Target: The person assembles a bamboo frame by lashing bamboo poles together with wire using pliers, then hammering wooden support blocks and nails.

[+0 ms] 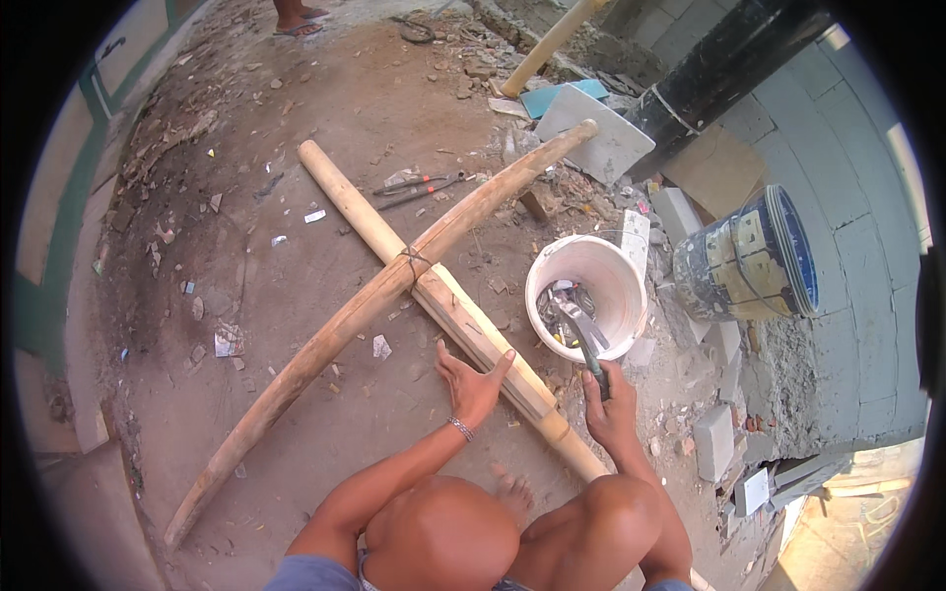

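Note:
My right hand (611, 404) is closed round the dark grip of a hammer (589, 340). The metal hammer head is over the mouth of a white bucket (633, 281) that holds small metal pieces. My left hand (475, 387) is open, fingers spread, at the near side of a squared wooden piece (478, 330), with the thumb across its top. This piece lies along a round pole (345, 195). A longer, curved pole (315, 355) crosses over them, and a dark tie (414, 261) binds the crossing. Nails stick up from the squared piece.
Pliers with red-and-black handles (419, 187) lie beyond the crossing. At right, a paint-stained bucket (734, 258) lies tilted near a grey block wall (838, 246). Rubble, white slabs (596, 133) and a black pipe (729, 74) line that side. A person's feet (299, 20) show at the top.

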`<move>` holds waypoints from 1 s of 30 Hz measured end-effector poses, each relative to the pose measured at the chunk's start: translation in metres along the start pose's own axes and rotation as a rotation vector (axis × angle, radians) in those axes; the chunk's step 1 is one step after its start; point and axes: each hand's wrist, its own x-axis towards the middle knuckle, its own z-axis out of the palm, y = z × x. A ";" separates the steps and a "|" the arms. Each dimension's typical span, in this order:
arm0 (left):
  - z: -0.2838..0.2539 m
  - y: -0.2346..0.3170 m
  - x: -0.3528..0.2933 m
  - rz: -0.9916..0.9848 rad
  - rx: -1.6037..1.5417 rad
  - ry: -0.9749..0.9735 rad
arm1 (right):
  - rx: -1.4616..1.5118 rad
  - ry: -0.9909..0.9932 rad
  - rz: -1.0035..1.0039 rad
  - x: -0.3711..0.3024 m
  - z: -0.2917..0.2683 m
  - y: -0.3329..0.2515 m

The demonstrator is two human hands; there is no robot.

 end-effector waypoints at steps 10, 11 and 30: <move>-0.078 0.115 0.058 0.966 0.471 -0.289 | -0.180 0.148 0.696 -0.159 0.016 0.041; -0.066 0.133 0.060 0.975 0.473 -0.384 | -0.202 0.181 0.677 -0.166 0.020 0.047; 0.168 0.107 0.142 0.956 1.450 -0.851 | 0.138 0.337 0.723 -0.154 0.027 0.104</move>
